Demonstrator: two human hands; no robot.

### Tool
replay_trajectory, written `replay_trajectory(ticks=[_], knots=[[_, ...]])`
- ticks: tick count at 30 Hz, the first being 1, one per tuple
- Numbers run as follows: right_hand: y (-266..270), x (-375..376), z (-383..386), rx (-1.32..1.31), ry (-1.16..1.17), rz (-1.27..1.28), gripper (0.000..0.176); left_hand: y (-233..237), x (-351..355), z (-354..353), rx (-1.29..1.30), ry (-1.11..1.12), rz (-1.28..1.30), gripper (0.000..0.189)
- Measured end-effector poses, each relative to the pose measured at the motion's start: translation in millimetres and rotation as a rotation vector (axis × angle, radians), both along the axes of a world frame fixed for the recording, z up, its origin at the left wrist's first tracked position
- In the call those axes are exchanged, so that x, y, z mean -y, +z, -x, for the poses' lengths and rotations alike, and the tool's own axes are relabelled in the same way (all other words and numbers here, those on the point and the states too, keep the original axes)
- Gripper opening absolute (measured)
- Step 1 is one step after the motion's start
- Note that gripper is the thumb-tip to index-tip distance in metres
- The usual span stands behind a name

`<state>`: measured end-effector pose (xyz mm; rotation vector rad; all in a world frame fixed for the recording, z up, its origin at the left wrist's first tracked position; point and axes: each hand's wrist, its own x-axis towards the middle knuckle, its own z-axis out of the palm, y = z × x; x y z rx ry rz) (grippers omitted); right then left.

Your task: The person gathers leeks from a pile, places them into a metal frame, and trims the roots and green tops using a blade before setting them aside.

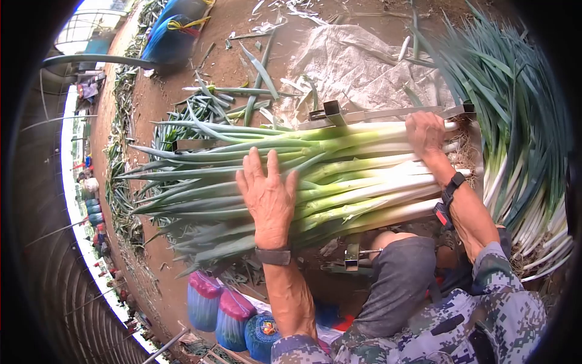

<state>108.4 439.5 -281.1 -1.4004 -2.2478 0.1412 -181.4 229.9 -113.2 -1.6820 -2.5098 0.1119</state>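
Observation:
A wide layer of long green onions (357, 170) lies across a metal frame (364, 115), green leaves to the left, white stems and roots to the right. My left hand (268, 197) rests flat on the leaves with its fingers spread. Near the root ends, my right hand (426, 134) is closed over white stems at the far edge of the layer; its fingertips are partly hidden. Each wrist wears a dark band, the right one with a red patch.
A big heap of green onions (506, 121) lies at the right. Beyond the frame is a pale plastic sheet (357, 60) on soil strewn with leaf scraps. Blue-wrapped bundles (233, 318) stand at lower left, and a blue bag (173, 36) at upper left. My knee is close under the frame.

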Motion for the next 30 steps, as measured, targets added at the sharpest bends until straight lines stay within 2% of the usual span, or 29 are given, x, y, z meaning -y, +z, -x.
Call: replay_trajectory(ticks=[2, 3, 9, 11, 16, 20, 23, 25, 26, 28, 29, 30], knots=[[-1, 0, 0, 0.021, -0.014, 0.041, 0.033, -20, -4, 3, -0.021, 0.027, -0.022, 0.061], [-1, -2, -1, 0.026, -0.011, 0.052, 0.041, -24, -8, 5, -0.009, 0.03, -0.012, 0.06], [-2, -2, -1, 0.023, -0.035, 0.037, 0.053, -13, -30, 12, 0.027, 0.043, 0.07, 0.068], [-2, -4, -2, 0.013, -0.039, 0.032, 0.054, -32, -37, 15, 0.003, 0.049, 0.043, 0.069], [7, -2, 0, 0.031, -0.052, 0.064, 0.051, -42, -48, 24, 0.032, 0.1, 0.123, 0.071], [-5, -8, 2, -0.037, -0.02, 0.003, 0.042, -56, -47, 32, 0.059, 0.084, 0.051, 0.07], [0, -9, -1, -0.036, 0.016, 0.113, 0.037, -58, -50, 39, 0.12, 0.076, 0.03, 0.07], [12, -9, -2, -0.08, 0.028, 0.228, 0.03, -46, -56, 46, 0.224, 0.093, 0.068, 0.07], [17, -9, -4, -0.181, 0.029, 0.192, 0.029, -41, -59, 47, 0.28, 0.098, 0.087, 0.069], [43, -10, -2, -0.38, 0.039, 0.113, 0.033, -33, -62, 54, 0.389, 0.139, -0.119, 0.067], [64, -2, -4, -0.376, 0.08, 0.15, 0.038, -27, -66, 59, 0.622, 0.193, -0.295, 0.061], [90, 12, 1, -0.432, 0.133, 0.175, 0.035, -20, -64, 57, 0.86, 0.247, -0.461, 0.055]])
